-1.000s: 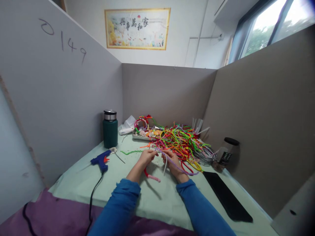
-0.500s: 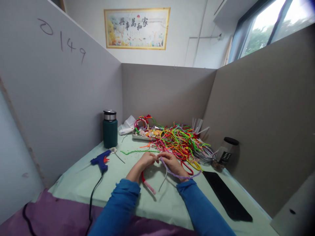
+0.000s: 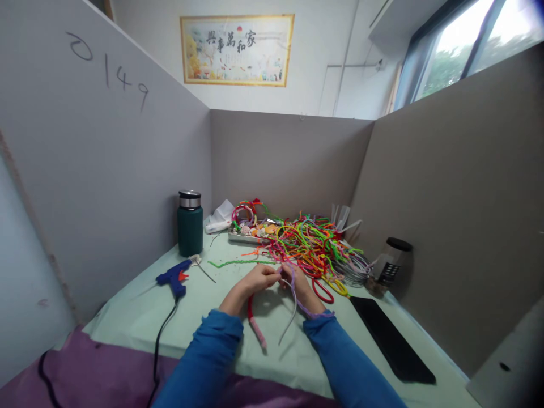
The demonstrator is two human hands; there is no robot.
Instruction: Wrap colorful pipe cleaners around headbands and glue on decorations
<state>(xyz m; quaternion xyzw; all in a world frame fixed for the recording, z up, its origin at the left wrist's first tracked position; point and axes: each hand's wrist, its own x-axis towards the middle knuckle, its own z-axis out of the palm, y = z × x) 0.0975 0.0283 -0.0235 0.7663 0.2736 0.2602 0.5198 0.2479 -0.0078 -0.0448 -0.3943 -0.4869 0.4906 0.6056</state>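
Note:
My left hand [image 3: 260, 279] and my right hand [image 3: 298, 287] meet above the middle of the table, fingers pinched together. Between them runs a bent wire. Its left end, wrapped in red and pink pipe cleaner [image 3: 256, 328], hangs below my left hand. The bare grey wire end [image 3: 290, 324] curves down below my right hand. A purple pipe cleaner [image 3: 293, 283] is at my right fingertips and trails over the back of that hand to the wrist. My fingers hide the spot where the purple strand meets the wire.
A blue glue gun [image 3: 173, 277] with a black cord lies left, near a green bottle [image 3: 190, 226]. Behind my hands are a green twisted strand [image 3: 242, 262], a metal tray [image 3: 249, 238] and heaped pipe cleaners [image 3: 314, 238]. Red-handled scissors [image 3: 323, 290], a black slab [image 3: 393, 340] and a jar [image 3: 390, 263] are right.
Both hands have shifted slightly right. The purple strand now loops higher over my right hand, its tail drawn in toward the wrist, and the hanging wire ends have swung a little.

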